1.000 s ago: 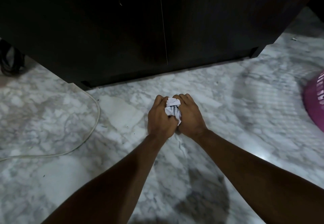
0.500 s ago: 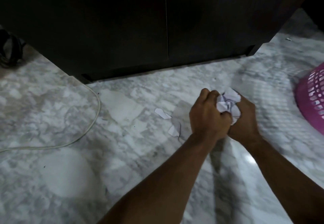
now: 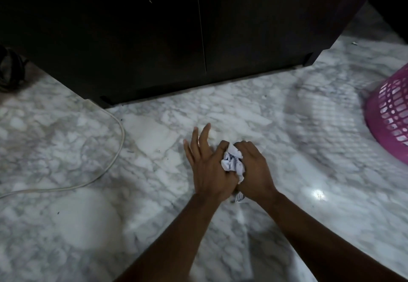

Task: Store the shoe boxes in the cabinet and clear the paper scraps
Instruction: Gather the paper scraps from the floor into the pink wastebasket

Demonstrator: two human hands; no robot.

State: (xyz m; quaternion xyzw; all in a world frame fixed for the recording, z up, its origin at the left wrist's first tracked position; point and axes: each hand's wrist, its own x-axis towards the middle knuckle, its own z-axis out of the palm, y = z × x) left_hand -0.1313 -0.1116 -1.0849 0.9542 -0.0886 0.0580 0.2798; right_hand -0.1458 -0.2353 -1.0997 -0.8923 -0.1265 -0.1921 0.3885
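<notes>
A crumpled wad of white paper scraps [image 3: 233, 162] sits between my two hands, low over the marble floor. My right hand [image 3: 254, 169] is curled around the wad from the right. My left hand [image 3: 208, 167] presses against it from the left with thumb and forefinger, while its other fingers are spread flat toward the floor. A small scrap [image 3: 238, 198] pokes out below my wrists. The dark cabinet [image 3: 198, 28] stands behind with both doors closed. No shoe boxes are visible.
A pink perforated basket [image 3: 393, 114] stands at the right edge. A white cable [image 3: 110, 162] curves across the floor on the left. Something dark [image 3: 10, 70] lies at the far left beside the cabinet.
My hands came back left and down toward the floor with the wad. The two loose scraps that lay on the floor are no longer visible there. My left fingers have spread apart.
</notes>
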